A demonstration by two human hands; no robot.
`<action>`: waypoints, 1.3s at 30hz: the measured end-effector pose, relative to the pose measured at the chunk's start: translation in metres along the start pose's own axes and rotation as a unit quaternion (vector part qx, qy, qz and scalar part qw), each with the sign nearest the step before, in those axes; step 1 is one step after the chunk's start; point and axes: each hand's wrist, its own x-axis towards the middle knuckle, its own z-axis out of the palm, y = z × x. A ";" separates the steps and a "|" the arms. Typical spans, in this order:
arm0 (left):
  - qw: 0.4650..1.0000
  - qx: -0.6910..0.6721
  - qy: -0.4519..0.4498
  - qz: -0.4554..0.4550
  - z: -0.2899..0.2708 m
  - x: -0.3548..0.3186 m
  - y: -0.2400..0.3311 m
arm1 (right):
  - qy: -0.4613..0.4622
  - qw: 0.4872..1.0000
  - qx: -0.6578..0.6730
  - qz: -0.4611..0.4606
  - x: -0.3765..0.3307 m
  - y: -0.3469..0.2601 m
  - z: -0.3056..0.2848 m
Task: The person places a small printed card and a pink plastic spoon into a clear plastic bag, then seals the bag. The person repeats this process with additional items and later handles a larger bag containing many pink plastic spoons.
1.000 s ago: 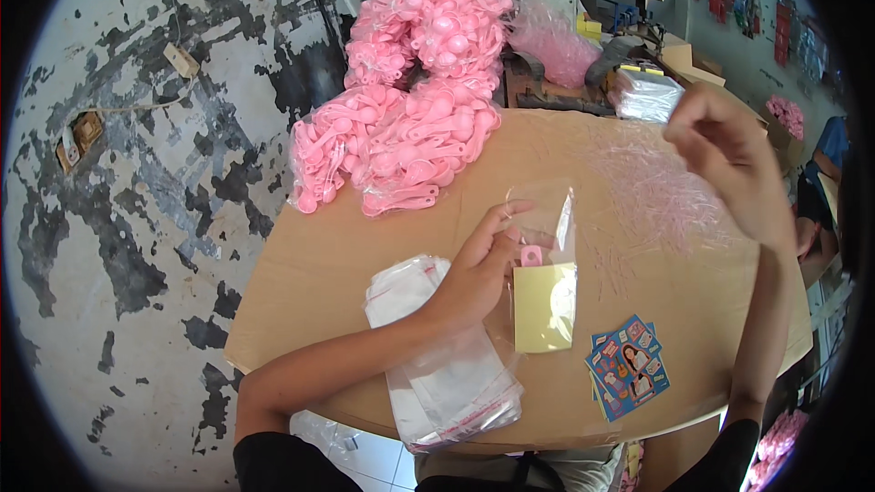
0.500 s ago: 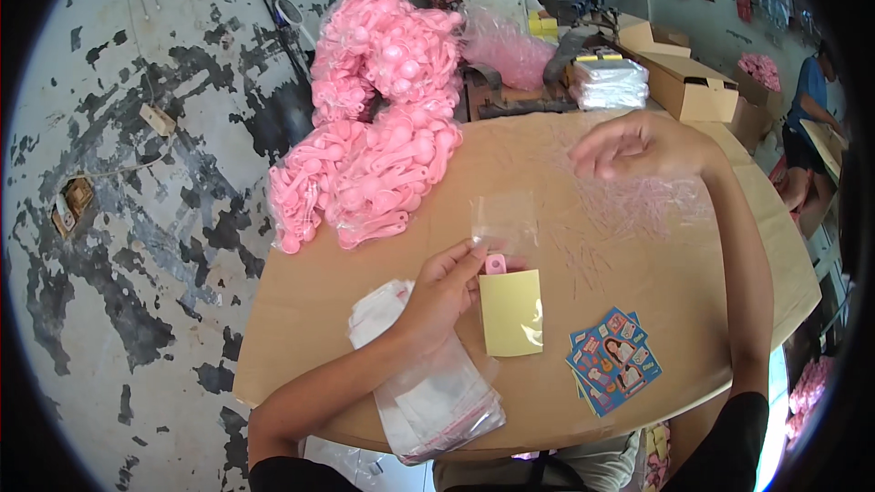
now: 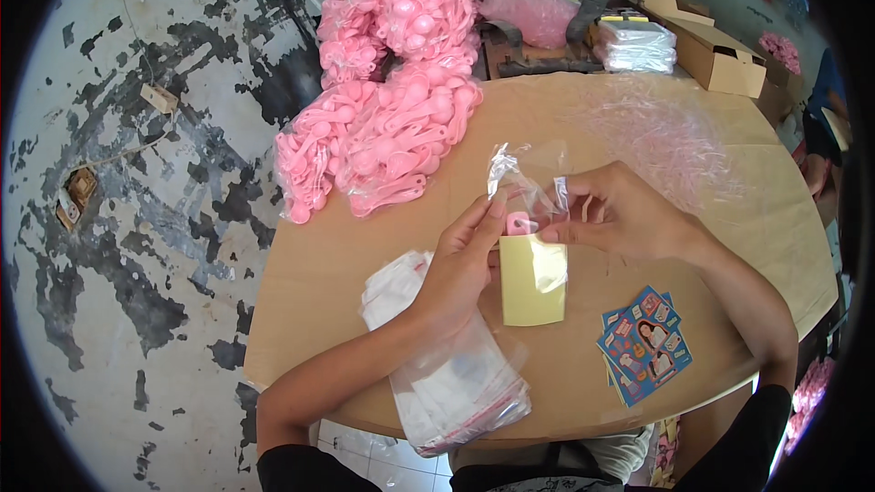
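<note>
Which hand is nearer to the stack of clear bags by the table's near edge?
Left. The left hand is by the far end of the stack of clear bags, its forearm over it; the right hand is farther away, to the right.

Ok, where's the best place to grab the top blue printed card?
Probably pinch the top blue printed card by its lower right edge, coming from the right with the right hand. It lies flat on the brown tabletop, with cards beneath sticking out at its left and upper right.
</note>
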 end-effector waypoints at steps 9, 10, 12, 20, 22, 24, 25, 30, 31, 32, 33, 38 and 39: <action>0.999 -0.002 -0.045 -0.005 -0.003 0.004 -0.006 | 0.071 0.986 0.148 0.029 -0.007 0.011 0.023; 0.999 0.000 -0.035 -0.006 -0.002 0.003 -0.004 | 0.083 0.982 0.168 0.011 -0.007 0.008 0.024; 0.999 0.001 -0.033 0.000 -0.003 0.001 -0.002 | 0.064 0.983 0.170 0.020 -0.008 0.003 0.022; 0.997 0.048 -0.065 0.014 0.006 -0.003 -0.001 | -0.033 0.985 0.169 0.001 -0.012 0.009 0.000; 0.995 0.041 -0.087 0.019 0.002 -0.001 -0.003 | 0.025 0.974 0.224 -0.024 -0.009 0.012 0.008; 0.996 0.042 -0.081 0.019 0.000 0.000 -0.004 | 0.028 0.976 0.217 -0.005 -0.010 0.004 0.008; 0.996 0.042 -0.072 0.021 -0.001 0.000 -0.003 | 0.029 0.977 0.209 0.012 -0.010 0.002 0.008; 0.996 0.076 -0.047 0.029 0.006 -0.004 0.003 | 0.036 0.974 0.222 0.008 -0.011 0.012 0.009; 0.995 0.078 -0.046 0.036 0.006 -0.005 0.003 | 0.038 0.975 0.220 -0.006 -0.011 0.013 0.010; 0.995 0.078 -0.045 0.036 0.005 -0.005 0.003 | 0.037 0.975 0.220 -0.006 -0.011 0.011 0.010; 0.995 0.077 -0.048 0.045 0.004 -0.005 0.002 | 0.042 0.975 0.217 -0.012 -0.011 0.009 0.009; 0.994 0.043 -0.078 0.057 -0.001 -0.006 0.001 | 0.041 0.976 0.213 -0.011 -0.013 0.005 0.007; 0.994 0.043 -0.077 0.062 0.000 -0.006 0.001 | 0.045 0.975 0.218 -0.018 -0.013 0.008 0.008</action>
